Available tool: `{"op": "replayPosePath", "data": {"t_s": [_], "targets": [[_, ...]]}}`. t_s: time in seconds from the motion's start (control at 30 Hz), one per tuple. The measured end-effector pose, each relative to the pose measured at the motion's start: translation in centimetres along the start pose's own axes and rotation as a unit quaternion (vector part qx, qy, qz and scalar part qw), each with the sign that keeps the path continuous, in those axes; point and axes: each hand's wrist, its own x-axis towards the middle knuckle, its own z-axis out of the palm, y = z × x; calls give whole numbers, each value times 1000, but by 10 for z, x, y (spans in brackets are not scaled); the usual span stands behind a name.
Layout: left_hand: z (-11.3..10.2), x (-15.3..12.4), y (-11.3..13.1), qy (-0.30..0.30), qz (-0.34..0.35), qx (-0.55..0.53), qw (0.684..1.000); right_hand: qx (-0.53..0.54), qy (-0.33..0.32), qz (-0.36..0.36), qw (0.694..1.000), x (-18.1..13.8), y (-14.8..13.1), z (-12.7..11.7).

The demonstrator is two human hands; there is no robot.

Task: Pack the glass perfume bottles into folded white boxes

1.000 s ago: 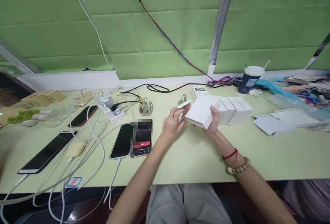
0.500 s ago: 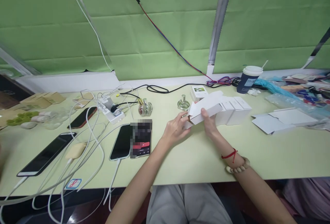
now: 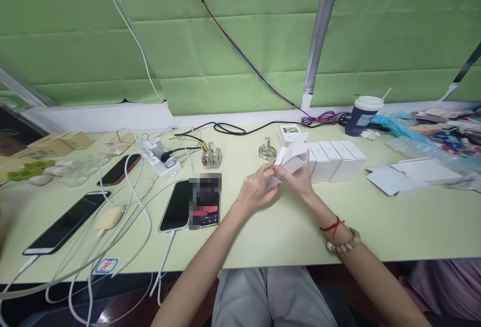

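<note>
The white box (image 3: 295, 159) has just turned in the person's grip. Now it tips more steeply, with a panel poking up at the top. The right hand (image 3: 300, 182) has slid in to the left and grasps the box, its thumb by the near left end. The left hand (image 3: 257, 185) has hardly moved and pinches the card at that end. Both hands now meet there, so this looks like close finger work on one end of the box. The box is in front of a row of white boxes; whether it touches the worktop is hard to tell.

A big green sheet (image 3: 240, 41) covers the wall, with a grey post (image 3: 325, 31) running up it. Below is the pale worktop (image 3: 319, 236). The row of boxes (image 3: 336, 160) stands just right of the held box, and a flat card (image 3: 421, 174) lies farther right. At the left is a big phone (image 3: 67, 222). Two more phones (image 3: 176, 205) lie side by side, nearer the left hand. A blue cup (image 3: 361, 117) stands at the back, and a power strip (image 3: 160, 159) sits among wires. One glass bottle (image 3: 267, 151) stands just behind the hands. Small bottles (image 3: 211, 156) stand together farther left.
</note>
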Motion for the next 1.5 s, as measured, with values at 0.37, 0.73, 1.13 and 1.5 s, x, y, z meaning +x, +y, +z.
{"op": "replayPosePath", "data": {"t_s": [0.37, 0.73, 1.13, 1.5], "targets": [[7, -5, -6, 109, -167, -133, 971, -97, -39, -77, 992, 0, 10, 2], [-1, 1, -2, 81, -284, -297, 908, -96, -93, -59, 989, 1, 9, -2], [-5, 11, 0, 144, -342, -290, 882, -107, -179, -16, 978, -4, 12, 0], [0, 5, -4, 54, -352, -247, 901, -170, -173, -45, 969, -3, 19, -1]]}}
